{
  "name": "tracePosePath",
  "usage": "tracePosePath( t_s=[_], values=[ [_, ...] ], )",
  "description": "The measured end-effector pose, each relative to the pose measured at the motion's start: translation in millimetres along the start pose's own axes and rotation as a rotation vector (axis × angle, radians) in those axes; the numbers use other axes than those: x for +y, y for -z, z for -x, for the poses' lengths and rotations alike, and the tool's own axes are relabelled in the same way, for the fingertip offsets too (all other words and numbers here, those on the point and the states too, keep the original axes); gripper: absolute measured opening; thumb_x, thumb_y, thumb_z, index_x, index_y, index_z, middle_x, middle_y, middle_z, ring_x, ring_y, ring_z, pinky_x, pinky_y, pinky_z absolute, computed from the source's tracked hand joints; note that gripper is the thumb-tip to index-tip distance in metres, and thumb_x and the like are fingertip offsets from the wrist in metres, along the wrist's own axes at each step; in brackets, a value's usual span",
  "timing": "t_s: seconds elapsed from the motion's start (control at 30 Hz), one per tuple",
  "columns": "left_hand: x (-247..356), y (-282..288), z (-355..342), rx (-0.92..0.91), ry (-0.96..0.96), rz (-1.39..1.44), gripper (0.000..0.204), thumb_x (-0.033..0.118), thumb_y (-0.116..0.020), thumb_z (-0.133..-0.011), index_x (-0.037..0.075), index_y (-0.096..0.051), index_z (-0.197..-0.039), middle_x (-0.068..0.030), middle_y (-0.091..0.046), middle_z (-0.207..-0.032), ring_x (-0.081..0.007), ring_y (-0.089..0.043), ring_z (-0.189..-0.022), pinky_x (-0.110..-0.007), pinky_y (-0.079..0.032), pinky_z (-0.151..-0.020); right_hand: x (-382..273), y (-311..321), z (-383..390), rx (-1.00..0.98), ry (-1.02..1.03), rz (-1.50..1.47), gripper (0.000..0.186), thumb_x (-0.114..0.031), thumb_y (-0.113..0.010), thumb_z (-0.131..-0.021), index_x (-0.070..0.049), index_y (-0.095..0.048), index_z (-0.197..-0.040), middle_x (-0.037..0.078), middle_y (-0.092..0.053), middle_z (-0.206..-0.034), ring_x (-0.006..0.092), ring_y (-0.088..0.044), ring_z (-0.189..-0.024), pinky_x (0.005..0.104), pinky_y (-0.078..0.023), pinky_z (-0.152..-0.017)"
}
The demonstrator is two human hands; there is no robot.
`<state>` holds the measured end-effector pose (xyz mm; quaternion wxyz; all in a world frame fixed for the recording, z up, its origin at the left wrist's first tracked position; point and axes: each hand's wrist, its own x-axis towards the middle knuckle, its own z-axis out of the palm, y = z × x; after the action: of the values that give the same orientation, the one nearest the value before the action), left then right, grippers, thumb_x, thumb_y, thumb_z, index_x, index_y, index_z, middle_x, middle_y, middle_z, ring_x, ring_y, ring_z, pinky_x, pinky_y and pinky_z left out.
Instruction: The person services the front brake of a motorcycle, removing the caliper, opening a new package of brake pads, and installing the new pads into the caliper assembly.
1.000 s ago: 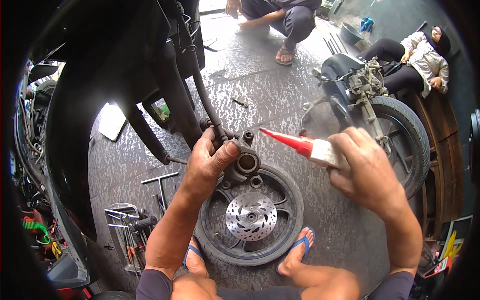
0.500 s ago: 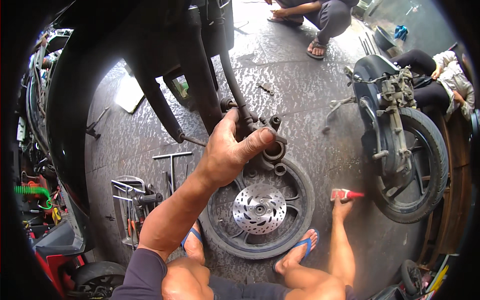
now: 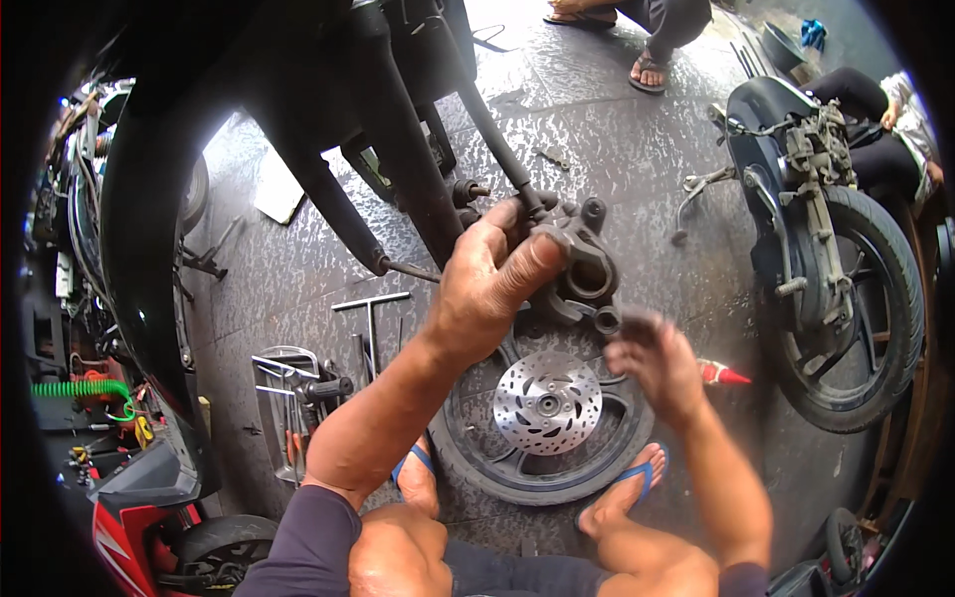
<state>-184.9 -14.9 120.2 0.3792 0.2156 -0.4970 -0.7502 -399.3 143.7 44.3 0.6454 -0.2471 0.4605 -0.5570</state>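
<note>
My left hand [image 3: 487, 284] is closed round a dark brake caliper [image 3: 592, 274], thumb on top, holding it above the wheel. A black hose [image 3: 497, 139] runs up from the caliper beside the fork leg [image 3: 408, 149]. Just to the lower right of the caliper is my right hand [image 3: 662, 363]; motion smears its fingers, so whether it touches the caliper or holds anything is unclear. Partly behind that hand, a small white and red bottle with a red tip [image 3: 724, 373] is on the floor. Between my feet lies a wheel [image 3: 632, 438] with a drilled brake disc [image 3: 522, 413].
A T-handle wrench [image 3: 372, 333] and a rack of tools [image 3: 288, 398] are on the floor to the left. A partly stripped motorcycle [image 3: 816, 239] stands at right, with a seated person behind it. Another person's foot [image 3: 649, 72] is at the far side.
My right hand has let go of the bottle and moved up and inward to the caliper. My left hand, still on the caliper, has tilted it. The whole view has shifted a little.
</note>
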Motion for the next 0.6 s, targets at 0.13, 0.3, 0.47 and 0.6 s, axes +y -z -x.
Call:
tracePosePath(
  t_s=[0.13,0.3,0.47,0.6],
  values=[
    [-11.8,-4.0,0.0,0.065,-0.079,-0.124,0.076,0.049,-0.073,-0.089,-0.008,-0.049,-0.134,-0.0138,-0.060,-0.125,-0.0192,-0.058,-0.114,-0.032,-0.043,-0.102,-70.1,-55.5,-90.3,-0.384,-0.124,-0.118,0.085,-0.072,-0.035,-0.096,-0.001,-0.044,-0.144,0.014,-0.061,-0.130,0.0219,-0.063,-0.113,0.0376,-0.051,-0.099],
    [-12.9,-10.5,3.9,0.194,-0.283,-0.911,0.075,0.042,-0.073,-0.089,-0.011,-0.048,-0.137,-0.0302,-0.055,-0.130,-0.0358,-0.056,-0.125,-0.041,-0.039,-0.109,-87.5,-50.0,-140.5,-0.560,-0.197,-0.035,0.076,-0.050,-0.073,-0.085,0.000,-0.051,-0.138,0.013,-0.067,-0.116,0.0202,-0.067,-0.102,0.0335,-0.056,-0.090],
    [8.2,-8.0,41.2,0.161,-0.463,-1.035,0.042,0.021,-0.071,-0.089,-0.008,-0.063,-0.118,-0.0294,-0.065,-0.116,-0.0381,-0.066,-0.107,-0.042,-0.050,-0.096,-101.7,-64.7,-148.0,-0.465,-0.035,0.332,0.064,-0.042,-0.075,-0.081,0.003,-0.062,-0.124,0.001,-0.063,-0.084,0.0066,-0.052,-0.063,0.0214,-0.039,-0.054],
    [12.9,67.6,52.5,0.716,-0.744,-0.926,0.032,0.019,-0.060,-0.092,-0.002,-0.058,-0.116,-0.0099,-0.057,-0.103,-0.0177,-0.053,-0.092,-0.033,-0.044,-0.087,-90.8,-72.0,-153.2,-0.269,0.050,0.427,0.048,-0.044,-0.075,-0.083,-0.004,-0.063,-0.108,-0.001,-0.060,-0.085,0.0056,-0.053,-0.069,0.0205,-0.041,-0.060]
  ],
)
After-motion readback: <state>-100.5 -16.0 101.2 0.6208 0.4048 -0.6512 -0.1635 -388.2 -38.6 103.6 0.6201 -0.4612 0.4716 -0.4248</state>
